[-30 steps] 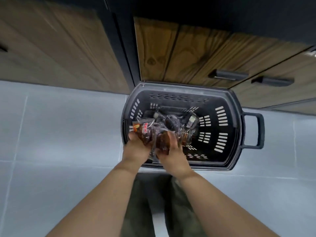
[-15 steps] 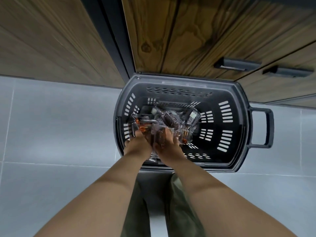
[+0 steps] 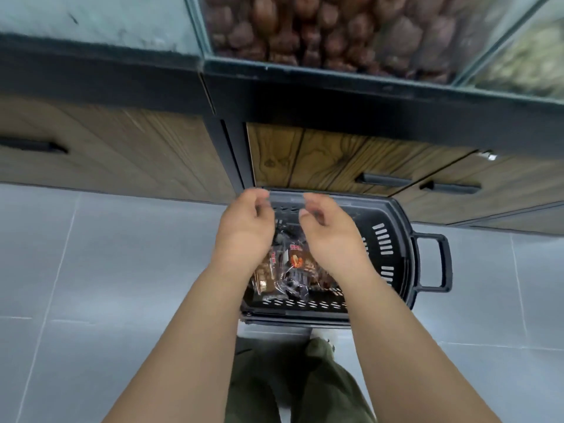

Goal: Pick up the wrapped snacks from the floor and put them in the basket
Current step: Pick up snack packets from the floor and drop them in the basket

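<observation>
Centrally, black plastic basket (image 3: 404,224) on the floor (image 3: 106,254), far rim close against the foot of the cabinet (image 3: 128,154); rounded-rectangular shape, walls pierced by rows of short slots, looped side handle (image 3: 445,264) projecting to the right. Inside, at the bottom, heap of wrapped snacks (image 3: 293,270): crinkled clear film with red and orange print over brown contents, seen only in the gap between the two forearms. Above the basket, left hand (image 3: 244,227) and right hand (image 3: 326,230), side by side and apart, fingers loosely curled inward and gripping nothing; both blurred at the fingertips. Left wall of the basket and much of the heap hidden behind the bare forearms. Behind, cabinet fronts of wood-grain board in a dark frame, with flat black bar pulls (image 3: 384,180) set horizontally. Higher up, clear-walled display bins (image 3: 320,29) on a black ledge, the middle one filled with lumpy reddish-brown pieces, the one at far right with pale greenish matter too blurred to identify. Underfoot, large smooth grey tiles with thin pale joints. At the lower edge, olive-green trouser legs (image 3: 305,386) and the pale toe of a shoe (image 3: 319,334) just beside the near rim of the basket.
</observation>
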The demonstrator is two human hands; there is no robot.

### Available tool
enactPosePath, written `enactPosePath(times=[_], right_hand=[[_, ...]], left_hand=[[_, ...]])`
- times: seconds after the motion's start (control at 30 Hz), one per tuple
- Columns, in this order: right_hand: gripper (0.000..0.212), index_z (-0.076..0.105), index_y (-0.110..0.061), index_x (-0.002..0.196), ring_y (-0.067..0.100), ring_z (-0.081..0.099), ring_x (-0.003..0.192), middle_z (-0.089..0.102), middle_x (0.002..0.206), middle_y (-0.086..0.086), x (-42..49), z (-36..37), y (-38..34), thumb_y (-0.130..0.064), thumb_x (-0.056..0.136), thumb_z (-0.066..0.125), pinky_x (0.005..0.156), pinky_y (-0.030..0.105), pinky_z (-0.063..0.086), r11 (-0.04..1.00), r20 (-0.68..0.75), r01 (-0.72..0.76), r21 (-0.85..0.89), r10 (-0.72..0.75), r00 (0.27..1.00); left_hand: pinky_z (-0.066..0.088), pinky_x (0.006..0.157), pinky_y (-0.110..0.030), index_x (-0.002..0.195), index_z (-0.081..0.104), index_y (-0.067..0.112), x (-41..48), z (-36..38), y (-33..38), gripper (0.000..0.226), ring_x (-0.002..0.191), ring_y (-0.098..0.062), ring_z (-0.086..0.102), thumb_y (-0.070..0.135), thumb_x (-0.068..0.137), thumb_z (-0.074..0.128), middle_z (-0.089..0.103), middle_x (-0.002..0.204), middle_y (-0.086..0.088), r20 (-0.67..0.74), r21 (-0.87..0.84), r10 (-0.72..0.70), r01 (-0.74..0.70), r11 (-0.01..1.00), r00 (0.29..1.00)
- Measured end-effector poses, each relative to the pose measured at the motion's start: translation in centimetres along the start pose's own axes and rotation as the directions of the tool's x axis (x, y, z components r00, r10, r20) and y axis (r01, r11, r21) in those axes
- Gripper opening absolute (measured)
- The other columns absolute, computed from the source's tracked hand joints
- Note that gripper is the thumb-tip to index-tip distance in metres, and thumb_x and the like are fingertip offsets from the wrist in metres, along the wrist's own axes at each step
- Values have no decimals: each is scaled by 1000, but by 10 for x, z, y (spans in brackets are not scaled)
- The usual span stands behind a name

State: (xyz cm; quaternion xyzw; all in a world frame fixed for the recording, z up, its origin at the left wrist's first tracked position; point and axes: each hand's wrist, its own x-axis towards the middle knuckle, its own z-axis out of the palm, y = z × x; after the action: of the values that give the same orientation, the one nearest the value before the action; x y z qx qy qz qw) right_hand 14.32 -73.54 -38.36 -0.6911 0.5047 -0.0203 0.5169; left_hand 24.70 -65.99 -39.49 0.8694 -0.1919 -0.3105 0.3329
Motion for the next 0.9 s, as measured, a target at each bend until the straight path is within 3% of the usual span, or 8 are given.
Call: enactPosePath(times=[0.1,0.27,0.37,0.57,0.77,0.9], right_hand=[[32,51,-31,129,-2,50,98,53,114,-17,-35,-33,-54,-28,98,46,73,5,32,994,1,111,3,-111,994],[25,56,-32,120,-17,50,90,55,99,-28,-99,-77,-127,-27,97,47,70,-3,37,966,-63,250,58,-246,967],[22,57,-33,118,-17,50,90,56,99,-28,-135,-99,-162,-29,98,47,71,0,39,945,-87,320,70,-314,945],[23,58,-32,118,-12,52,90,56,97,-25,-187,-134,-217,-30,97,49,70,4,41,893,-126,448,49,-439,889],[24,57,-29,119,-8,54,89,58,98,-20,-221,-152,-246,-30,96,50,69,1,40,845,-93,533,48,-527,845],[26,56,-26,121,-13,52,83,57,96,-21,-232,-153,-260,-27,96,51,70,-4,36,805,12,594,4,-594,805]], left_hand=[[35,80,-17,115,60,22,-29,-48,49,24,97,-8,53,21,98,43,62,111,4,-31,8,152,-152,988,988],[36,62,-9,107,62,26,-82,-126,116,19,84,-3,54,24,98,46,62,98,10,-111,47,316,-313,949,942],[36,62,-9,106,61,27,-115,-166,149,18,84,-3,54,26,98,45,61,95,10,-143,73,383,-376,924,912],[37,78,-21,105,61,26,-166,-221,201,16,92,-8,56,27,96,48,61,97,10,-177,71,427,-422,904,887],[39,78,-22,105,60,28,-205,-250,216,14,87,-2,54,29,96,49,60,98,14,-164,128,411,-394,910,897],[40,78,-23,102,60,28,-220,-265,212,13,92,-5,57,30,95,49,62,97,13,-229,120,348,-328,937,909]])
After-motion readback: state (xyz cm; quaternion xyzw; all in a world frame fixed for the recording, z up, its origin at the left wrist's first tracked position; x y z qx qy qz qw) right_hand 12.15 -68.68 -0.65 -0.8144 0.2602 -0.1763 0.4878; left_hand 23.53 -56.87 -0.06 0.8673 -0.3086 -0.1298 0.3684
